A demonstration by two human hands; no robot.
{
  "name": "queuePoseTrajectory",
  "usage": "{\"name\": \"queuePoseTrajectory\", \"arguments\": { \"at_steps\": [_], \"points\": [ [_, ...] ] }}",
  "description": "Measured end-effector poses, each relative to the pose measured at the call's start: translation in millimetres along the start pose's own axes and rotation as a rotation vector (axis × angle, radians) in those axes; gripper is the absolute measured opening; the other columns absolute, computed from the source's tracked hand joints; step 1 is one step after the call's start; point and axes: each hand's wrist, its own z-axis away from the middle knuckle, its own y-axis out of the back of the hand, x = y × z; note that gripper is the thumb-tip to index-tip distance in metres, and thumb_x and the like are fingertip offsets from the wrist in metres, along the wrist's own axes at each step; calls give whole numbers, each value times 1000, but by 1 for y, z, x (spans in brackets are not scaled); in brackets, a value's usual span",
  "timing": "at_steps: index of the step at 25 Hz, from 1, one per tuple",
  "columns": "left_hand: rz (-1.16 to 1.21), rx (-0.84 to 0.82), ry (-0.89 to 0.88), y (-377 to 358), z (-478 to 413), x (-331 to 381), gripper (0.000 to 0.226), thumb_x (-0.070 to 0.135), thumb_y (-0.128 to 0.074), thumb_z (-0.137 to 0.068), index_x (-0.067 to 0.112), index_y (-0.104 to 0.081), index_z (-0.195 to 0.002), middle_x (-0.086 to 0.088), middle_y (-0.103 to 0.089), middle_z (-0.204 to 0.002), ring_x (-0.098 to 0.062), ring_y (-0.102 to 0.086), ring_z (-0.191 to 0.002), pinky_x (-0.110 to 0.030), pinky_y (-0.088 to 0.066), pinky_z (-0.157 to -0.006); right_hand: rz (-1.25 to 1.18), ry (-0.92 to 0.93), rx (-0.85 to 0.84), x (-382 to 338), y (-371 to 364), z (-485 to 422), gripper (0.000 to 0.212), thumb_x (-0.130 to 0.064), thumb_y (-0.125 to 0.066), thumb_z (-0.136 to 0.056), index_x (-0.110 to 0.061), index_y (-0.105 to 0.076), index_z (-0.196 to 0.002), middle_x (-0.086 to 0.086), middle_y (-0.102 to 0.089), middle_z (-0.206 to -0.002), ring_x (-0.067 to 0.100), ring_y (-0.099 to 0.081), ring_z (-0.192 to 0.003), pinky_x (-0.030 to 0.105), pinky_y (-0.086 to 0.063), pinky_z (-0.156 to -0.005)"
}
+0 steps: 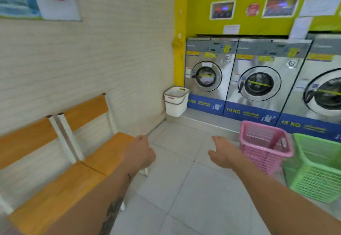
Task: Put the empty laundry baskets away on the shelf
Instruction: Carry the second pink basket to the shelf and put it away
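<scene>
Setting: a laundromat corner, with pale floor tiles (184,188) filling the lower middle of the frame and a row of steel front-loading washing machines (258,79) across the right.
Pink basket: a pink plastic lattice laundry basket (265,144) stands upright on the floor at centre right, empty, just in front of the machines.
Green basket: a green plastic lattice laundry basket (317,168) sits at the right edge, close beside the pink one, also empty; I cannot tell whether the two touch.
Shelf: none shows anywhere in the frame.
Left hand (142,149): stretched forward at lower centre, over the near end of the orange wooden bench (55,183); the fingers curl loosely inward and hold nothing.
Right hand (224,151): reaches forward just left of the pink basket, the grip spread and bare, clear of its rim.
Other things: a white plastic bucket with a wire handle (176,101) stands in the corner, by the leftmost machine.
Step in hand: as I judge it, going for the pink basket.
Doing it well: take the thick rim or the handle cut-out, not the thin lattice wall; lift straight up so the base clears the green basket; nesting one inside the other would likely allow a single trip.
</scene>
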Motion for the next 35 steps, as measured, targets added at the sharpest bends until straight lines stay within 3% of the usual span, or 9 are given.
{"name": "queuePoseTrajectory", "arguments": {
  "at_steps": [4,13,17,22,28,35],
  "points": [
    [-22,-27,-85,-36,-49,125,54,29,-41,-94,8,-36,-143,-10,-38,-150,-28,-41,-134,-38,-36,-108,37,-84,42,114,55,-21,46,-31,-52,-81,-8,-51,-121,15,-53,-132,34,-53,-119,41,-46,-98],
    [-34,-83,-330,-129,-180,350,50,27,-45,-90,9,-43,-137,-9,-43,-144,-29,-44,-131,-38,-38,-104,-30,-368,75,324,110,-84,49,-39,-51,-77,-20,-54,-122,8,-56,-127,30,-55,-116,42,-48,-97],
    [-34,-87,-412,-176,-269,417,37,24,-48,-86,10,-51,-120,-9,-53,-131,-30,-52,-121,-38,-43,-96,-17,-429,107,388,130,-144,46,-28,-54,-85,-13,-53,-129,16,-56,-130,33,-54,-120,37,-43,-98],
    [-64,-132,-523,-214,-394,508,32,23,-49,-85,8,-53,-112,-11,-55,-124,-32,-54,-116,-40,-44,-93,-23,-562,138,469,158,-237,63,-31,-56,-88,-4,-39,-142,19,-44,-147,33,-45,-132,40,-38,-110],
    [-82,-188,-570,-270,-500,599,43,28,-46,-89,8,-49,-127,-11,-51,-134,-31,-51,-122,-39,-43,-98,-52,-647,70,562,166,-337,70,-33,-54,-88,-6,-31,-148,16,-37,-153,32,-42,-136,40,-35,-113],
    [-202,-261,-486,-378,-588,678,53,25,-48,-88,9,-43,-138,-7,-47,-141,-25,-46,-129,-38,-40,-105,-64,-583,-138,703,141,-469,55,-30,-51,-84,-8,-48,-135,14,-51,-140,31,-51,-125,45,-43,-107]
  ]
}}
